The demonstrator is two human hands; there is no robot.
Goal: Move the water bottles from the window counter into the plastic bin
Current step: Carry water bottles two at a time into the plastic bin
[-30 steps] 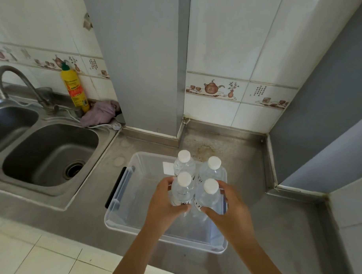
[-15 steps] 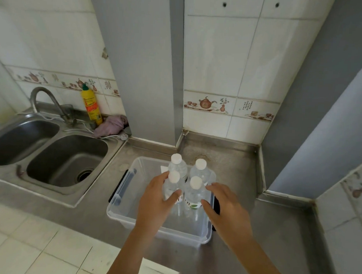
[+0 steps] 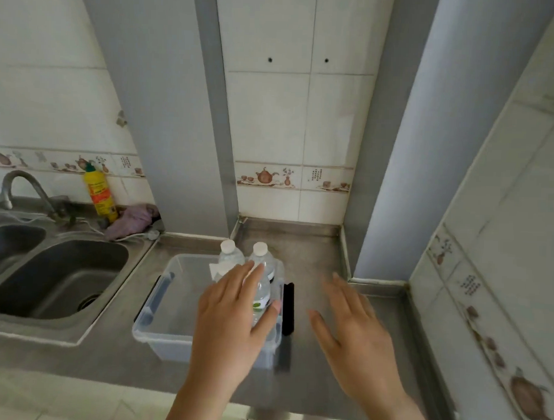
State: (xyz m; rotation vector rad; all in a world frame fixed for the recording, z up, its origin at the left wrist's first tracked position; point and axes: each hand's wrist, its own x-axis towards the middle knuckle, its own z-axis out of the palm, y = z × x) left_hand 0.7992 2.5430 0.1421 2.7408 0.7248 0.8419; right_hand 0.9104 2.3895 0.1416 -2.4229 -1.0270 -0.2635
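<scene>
Water bottles [image 3: 260, 263] standing upright in the right end of the clear plastic bin [image 3: 159, 303] on the steel desk [image 3: 324, 261]. Left hand [image 3: 234, 321] hovering in front of them, fingers [image 3: 251, 273] straight, holding nothing. Right hand [image 3: 356, 332] spreading wide beside the bin, gripping nothing.

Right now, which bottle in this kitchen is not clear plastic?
The yellow bottle by the faucet; the water bottles in the plastic bin are clear with white caps.
</scene>
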